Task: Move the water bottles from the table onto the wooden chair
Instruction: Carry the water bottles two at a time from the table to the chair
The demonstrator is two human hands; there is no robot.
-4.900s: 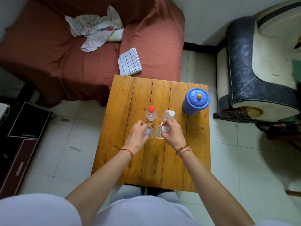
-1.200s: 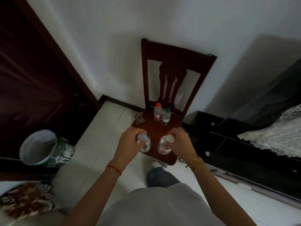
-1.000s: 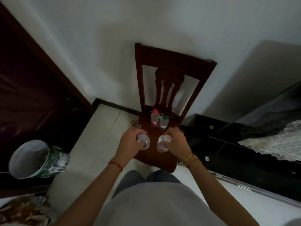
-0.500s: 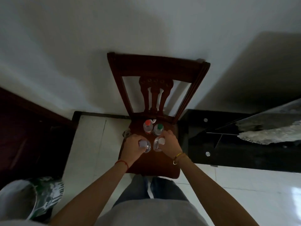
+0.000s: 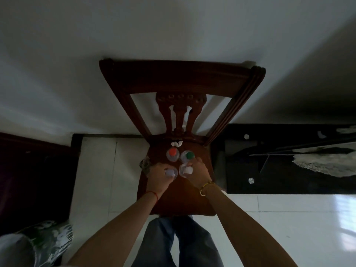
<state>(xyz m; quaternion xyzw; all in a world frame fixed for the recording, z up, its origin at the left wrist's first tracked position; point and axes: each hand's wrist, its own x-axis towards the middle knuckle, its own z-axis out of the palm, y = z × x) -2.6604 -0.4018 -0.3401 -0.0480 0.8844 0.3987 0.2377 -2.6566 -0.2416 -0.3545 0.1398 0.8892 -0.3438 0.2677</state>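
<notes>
Two white-capped bottles are clamped, one in the left hand (image 5: 157,179), one in the right hand (image 5: 198,173), low over the wooden chair (image 5: 179,201) seat. Just beyond stand the red-capped bottle (image 5: 172,152) and green-capped bottle (image 5: 189,155); crowding could topple them.

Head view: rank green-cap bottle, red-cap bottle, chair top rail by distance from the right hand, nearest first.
From the right hand:
1. Green-cap bottle, just beyond its fingertips, back right of the seat.
2. Red-cap bottle, back left of the seat.
3. Chair top rail, against the wall.
</notes>
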